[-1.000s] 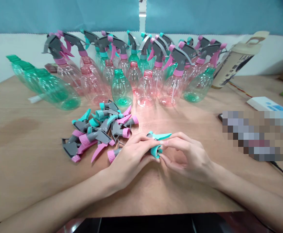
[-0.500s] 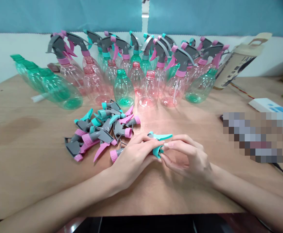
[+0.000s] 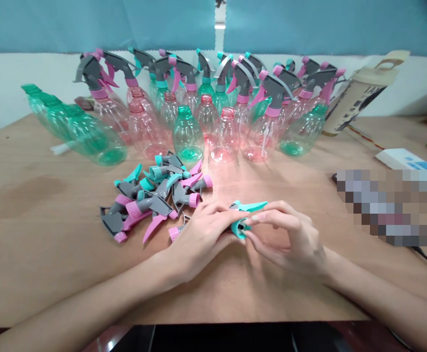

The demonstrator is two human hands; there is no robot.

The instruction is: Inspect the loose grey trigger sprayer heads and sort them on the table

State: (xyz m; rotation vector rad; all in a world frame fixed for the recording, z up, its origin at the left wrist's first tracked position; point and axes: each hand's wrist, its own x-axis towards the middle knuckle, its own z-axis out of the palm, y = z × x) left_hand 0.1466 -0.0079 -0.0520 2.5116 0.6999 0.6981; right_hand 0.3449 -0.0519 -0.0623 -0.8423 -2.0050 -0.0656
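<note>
My left hand [image 3: 208, 234] is closed around a trigger spray head [image 3: 240, 227] with a teal collar and a teal trigger. The collar's open end faces me and to the right, and something dark shows inside it. Most of the grey body is hidden by my left fingers. With thumb and fingertips, my right hand [image 3: 290, 239] grips the collar's rim from the right. Any small part between those fingertips cannot be made out. Just left of my hands lies a pile of loose spray heads [image 3: 155, 203] in grey with pink or teal parts.
Behind the pile stand several clear pink bottles [image 3: 223, 139] and green bottles [image 3: 188, 137], many with spray heads fitted. Several green bottles [image 3: 96, 139] lean at left beside a bundle of white tubes [image 3: 65, 146]. A beige tumbler [image 3: 362, 93], a white power strip [image 3: 411, 166] and a blurred-out object [image 3: 385, 208] are at right.
The spray head has turned slightly, its opening now facing me more and its trigger shifted right. My right fingertips have moved onto the collar's rim. The whole view has shifted a little.
</note>
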